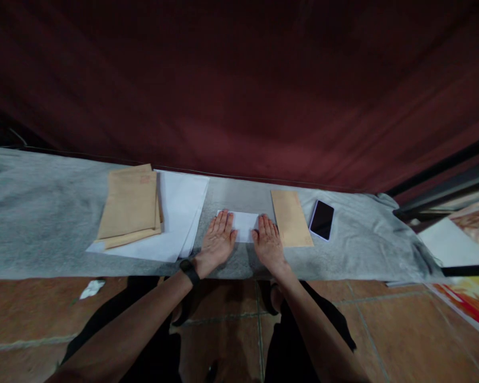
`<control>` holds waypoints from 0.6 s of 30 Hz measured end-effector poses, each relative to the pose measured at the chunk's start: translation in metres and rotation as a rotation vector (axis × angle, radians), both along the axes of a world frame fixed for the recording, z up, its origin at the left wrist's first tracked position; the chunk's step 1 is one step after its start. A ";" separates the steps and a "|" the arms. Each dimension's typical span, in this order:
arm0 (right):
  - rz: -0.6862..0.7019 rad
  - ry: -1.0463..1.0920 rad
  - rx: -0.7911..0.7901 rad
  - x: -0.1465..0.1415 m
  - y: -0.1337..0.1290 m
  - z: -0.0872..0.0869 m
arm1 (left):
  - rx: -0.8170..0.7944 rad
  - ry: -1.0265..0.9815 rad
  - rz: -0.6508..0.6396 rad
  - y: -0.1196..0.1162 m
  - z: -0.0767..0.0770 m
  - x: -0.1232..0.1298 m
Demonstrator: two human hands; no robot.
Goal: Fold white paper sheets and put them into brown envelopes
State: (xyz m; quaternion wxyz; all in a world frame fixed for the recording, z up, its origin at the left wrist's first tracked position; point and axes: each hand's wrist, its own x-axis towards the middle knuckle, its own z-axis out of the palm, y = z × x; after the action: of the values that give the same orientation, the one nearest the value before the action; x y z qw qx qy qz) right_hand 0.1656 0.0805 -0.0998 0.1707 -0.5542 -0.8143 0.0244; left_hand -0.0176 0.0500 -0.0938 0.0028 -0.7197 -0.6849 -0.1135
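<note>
Both hands laid flat on a small white folded paper (246, 225), which sits mid-surface, directly in front of the person. Left hand (219, 236) covers the paper's left end, right hand (269, 243) its right end; middle of the paper bare between them. Fingers of both hands extended and unclenched, palms down, nothing gripped. Dark band (189, 272) on the left wrist.

Surface (363, 239) draped in grey cloth, rumpled toward both ends. Left of the left hand: large white sheets (183, 205), slightly fanned, with a pile of brown envelopes (130, 205) lying on their left part, edges uneven, faint reddish print near the top. Just beside the right hand: a single brown envelope (291, 218), lying flat and a little slanted. Farther right, near that envelope, a phone (322, 219), screen up and dark, pale purplish edge.

Behind the surface, a dark red hanging (239, 106). Below, brown tiled floor (383, 330); a crumpled white scrap (92, 289) lies on it at left
</note>
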 end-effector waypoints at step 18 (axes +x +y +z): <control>0.175 -0.040 0.016 -0.011 -0.020 0.001 | 0.019 -0.028 0.019 -0.003 -0.005 -0.010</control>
State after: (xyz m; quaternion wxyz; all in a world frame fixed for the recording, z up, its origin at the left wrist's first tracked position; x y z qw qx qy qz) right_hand 0.1546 0.0607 -0.0988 0.1560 -0.4801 -0.8630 0.0218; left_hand -0.0273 0.0469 -0.0993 0.0012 -0.7115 -0.6906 -0.1298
